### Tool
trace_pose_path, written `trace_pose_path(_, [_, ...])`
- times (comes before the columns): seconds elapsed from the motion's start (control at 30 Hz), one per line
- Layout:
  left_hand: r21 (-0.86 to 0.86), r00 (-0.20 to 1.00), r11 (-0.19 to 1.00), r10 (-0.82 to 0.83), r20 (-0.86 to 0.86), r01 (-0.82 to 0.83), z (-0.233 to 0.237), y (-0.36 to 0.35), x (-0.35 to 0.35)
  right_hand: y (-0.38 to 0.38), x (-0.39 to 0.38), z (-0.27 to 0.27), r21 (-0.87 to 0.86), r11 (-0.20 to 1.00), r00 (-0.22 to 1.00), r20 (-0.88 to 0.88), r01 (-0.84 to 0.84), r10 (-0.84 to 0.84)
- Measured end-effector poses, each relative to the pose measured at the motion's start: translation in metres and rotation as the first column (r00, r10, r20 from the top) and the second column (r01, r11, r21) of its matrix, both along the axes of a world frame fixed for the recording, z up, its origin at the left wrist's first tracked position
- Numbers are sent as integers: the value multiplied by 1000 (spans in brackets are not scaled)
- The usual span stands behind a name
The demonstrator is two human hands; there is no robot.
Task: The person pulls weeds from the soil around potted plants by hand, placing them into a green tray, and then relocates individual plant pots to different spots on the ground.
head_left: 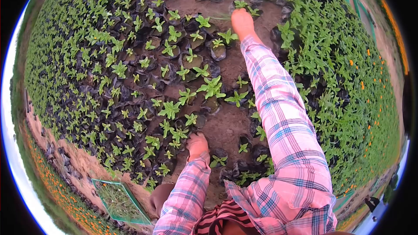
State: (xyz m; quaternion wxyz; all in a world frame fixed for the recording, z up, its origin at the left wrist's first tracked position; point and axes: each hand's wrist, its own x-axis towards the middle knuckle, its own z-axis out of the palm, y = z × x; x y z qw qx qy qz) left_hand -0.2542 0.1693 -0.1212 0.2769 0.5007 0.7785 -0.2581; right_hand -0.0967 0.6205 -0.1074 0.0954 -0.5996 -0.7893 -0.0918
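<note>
This is an outdoor plant nursery. Small green seedlings in black plastic grow bags (pixel 130 82) stand packed in dense beds on bare brown earth (pixel 228 126). Strips of orange flowers (pixel 65 209) edge the beds, and a green mesh tray of cut grass (pixel 119 202) lies at the bed's near left edge.

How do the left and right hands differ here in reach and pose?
The left hand sits close to the body, arm bent, beside bagged seedlings. The right hand is stretched far out, arm straight, at a grass tuft. Both are bare, in pink plaid sleeves.
</note>
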Motion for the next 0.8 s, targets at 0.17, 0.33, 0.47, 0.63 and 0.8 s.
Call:
trace_pose_path(0.17, [7, 998, 998, -62, -10, 62, 2, -1, 1, -3, 7, 5, 12, 992, 985, 120, -124, 122])
trace_pose_path(0.33, [113, 999, 993, -43, -33, 46, -14, -9, 0, 17, 22, 2, -126, 954, 961, 13, -272, 276])
trace_pose_path(0.47, [-96, 999, 995, 19, -33, -23, -11, 1, -1, 13, 21, 19, -381, 898, 973, -23, -220, 229])
trace_pose_path(0.63, [-182, 1000, 983, 11, -27, -15, -4, 7, 0, -17, 34, 30, -342, 927, 970, -228, -157, 80])
trace_pose_path(0.8, [-79, 962, 959, 273, -4, -272, -4, 10, 1, -57, 47, 41, -213, 972, 974, -222, -98, 50])
